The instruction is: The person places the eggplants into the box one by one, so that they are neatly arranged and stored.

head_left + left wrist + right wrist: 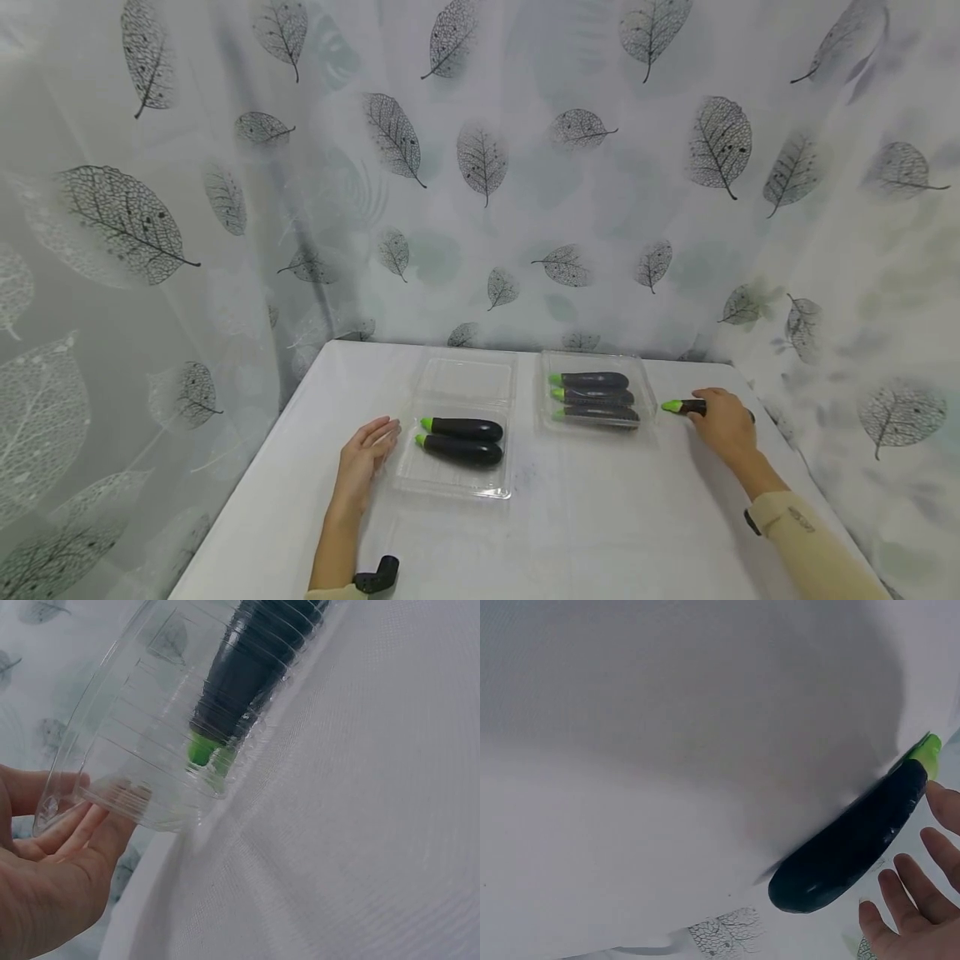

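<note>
My left hand [362, 458] is at the left side of an open clear plastic box [450, 483]. In the left wrist view its fingers [112, 832] lie loosely bent against the clear wall. Two dark eggplants with green stems, the upper eggplant [465, 429] and the lower eggplant [461, 450], lie side by side in that box. At the far right, my right hand [726, 425] is over a single eggplant [686, 406] on the table. The right wrist view shows its fingers [907, 896] spread beside this eggplant [847, 840], apart from most of its skin.
A second clear box [600, 360], with several eggplants [596, 396] inside, stands at the back, between the open box and my right hand. Everything lies on a white-covered table [570, 517]. Leaf-printed curtains [480, 208] hang behind and at both sides.
</note>
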Demonstrator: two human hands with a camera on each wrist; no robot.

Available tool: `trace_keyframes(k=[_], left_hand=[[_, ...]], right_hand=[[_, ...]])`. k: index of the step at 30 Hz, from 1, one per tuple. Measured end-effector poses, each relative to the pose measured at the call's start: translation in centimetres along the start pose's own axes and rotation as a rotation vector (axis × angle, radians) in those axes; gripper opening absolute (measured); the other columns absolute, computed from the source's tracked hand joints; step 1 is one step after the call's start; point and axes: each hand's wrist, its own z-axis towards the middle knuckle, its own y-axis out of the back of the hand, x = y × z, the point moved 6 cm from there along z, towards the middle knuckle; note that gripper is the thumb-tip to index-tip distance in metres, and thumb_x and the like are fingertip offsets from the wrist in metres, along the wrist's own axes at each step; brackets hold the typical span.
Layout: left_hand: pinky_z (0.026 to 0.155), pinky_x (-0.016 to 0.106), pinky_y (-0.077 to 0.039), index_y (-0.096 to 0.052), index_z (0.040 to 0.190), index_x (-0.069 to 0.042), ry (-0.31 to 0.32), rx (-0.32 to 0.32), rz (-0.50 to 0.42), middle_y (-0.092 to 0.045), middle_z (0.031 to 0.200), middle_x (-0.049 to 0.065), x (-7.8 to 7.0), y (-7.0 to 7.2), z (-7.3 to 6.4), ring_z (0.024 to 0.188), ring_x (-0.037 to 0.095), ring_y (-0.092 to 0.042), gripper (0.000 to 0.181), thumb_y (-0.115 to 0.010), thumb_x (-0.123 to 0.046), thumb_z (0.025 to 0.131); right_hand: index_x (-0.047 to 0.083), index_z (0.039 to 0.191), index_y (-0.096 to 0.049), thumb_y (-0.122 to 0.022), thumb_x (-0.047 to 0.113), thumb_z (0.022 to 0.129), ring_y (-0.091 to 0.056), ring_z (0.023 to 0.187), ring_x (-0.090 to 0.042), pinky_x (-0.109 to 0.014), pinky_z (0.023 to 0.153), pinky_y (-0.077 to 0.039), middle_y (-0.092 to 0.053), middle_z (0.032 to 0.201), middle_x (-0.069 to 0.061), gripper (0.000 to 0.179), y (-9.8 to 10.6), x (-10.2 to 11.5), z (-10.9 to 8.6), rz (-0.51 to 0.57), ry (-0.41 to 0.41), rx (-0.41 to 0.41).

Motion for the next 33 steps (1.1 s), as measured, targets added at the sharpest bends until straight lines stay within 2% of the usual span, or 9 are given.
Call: trace_keyframes(k=[5,10,12,17,23,30,33], left_hand=[[0.105,0.021,-0.053,-0.046,0.151,0.001,-0.004,-0.004,-0.006,-0.056,0.151,0.019,0.0,0.0,0.1,0.139,0.028,-0.055,0.047,-0.056,-0.002,0.105],[0.104,0.020,-0.053,-0.047,0.151,0.000,0.000,-0.006,-0.014,-0.056,0.151,0.018,0.1,0.0,0.2,0.139,0.027,-0.055,0.048,-0.058,-0.003,0.104],[0.105,0.021,-0.053,-0.047,0.150,0.000,0.002,-0.007,-0.014,-0.056,0.150,0.018,0.2,0.0,0.3,0.139,0.027,-0.056,0.048,-0.058,-0.003,0.104],[0.105,0.022,-0.053,-0.049,0.149,-0.002,0.007,-0.018,-0.011,-0.057,0.150,0.017,0.2,0.0,0.3,0.138,0.026,-0.057,0.047,-0.059,-0.003,0.104],[0.105,0.022,-0.053,-0.047,0.151,0.000,0.002,-0.013,-0.012,-0.056,0.150,0.018,0.2,0.0,0.2,0.139,0.027,-0.056,0.049,-0.059,-0.002,0.104],[0.106,0.023,-0.053,-0.046,0.150,0.002,-0.009,-0.002,-0.040,-0.056,0.150,0.020,0.2,0.0,0.3,0.140,0.029,-0.055,0.048,-0.056,0.001,0.103],[0.105,0.022,-0.053,-0.047,0.150,0.001,-0.009,-0.004,-0.042,-0.056,0.150,0.019,0.1,0.0,0.3,0.139,0.029,-0.055,0.047,-0.055,0.002,0.103]], right_hand=[[-0.005,0.133,-0.063,-0.072,0.015,0.096,-0.051,0.120,-0.061,-0.078,0.085,-0.048,-0.054,0.139,-0.036,0.043,-0.4,-1.4,0.1,-0.035,-0.021,0.034],[0.000,0.138,-0.060,-0.069,0.019,0.099,-0.047,0.124,-0.061,-0.090,0.083,-0.038,-0.053,0.143,-0.034,0.043,-0.9,-2.7,0.0,-0.067,-0.039,0.082],[0.001,0.138,-0.060,-0.068,0.018,0.100,-0.046,0.124,-0.061,-0.090,0.083,-0.038,-0.053,0.143,-0.033,0.043,-1.0,-3.0,0.0,-0.072,-0.035,0.080],[0.000,0.135,-0.062,-0.071,0.011,0.097,-0.047,0.122,-0.061,-0.083,0.077,-0.047,-0.056,0.140,-0.033,0.041,-1.2,-2.8,-0.2,-0.058,-0.010,0.029],[-0.001,0.131,-0.064,-0.072,0.007,0.095,-0.047,0.120,-0.061,-0.081,0.073,-0.048,-0.058,0.137,-0.032,0.038,-1.3,-2.8,-0.4,-0.047,-0.004,-0.038],[-0.001,0.134,-0.061,-0.068,0.009,0.099,-0.045,0.118,-0.064,-0.080,0.079,-0.047,-0.057,0.137,-0.034,0.037,-1.1,-3.3,-0.6,-0.018,-0.024,-0.083],[-0.003,0.131,-0.062,-0.068,0.008,0.098,-0.047,0.115,-0.064,-0.078,0.082,-0.047,-0.059,0.134,-0.035,0.036,-0.7,-3.2,-0.6,-0.008,-0.009,-0.113]])
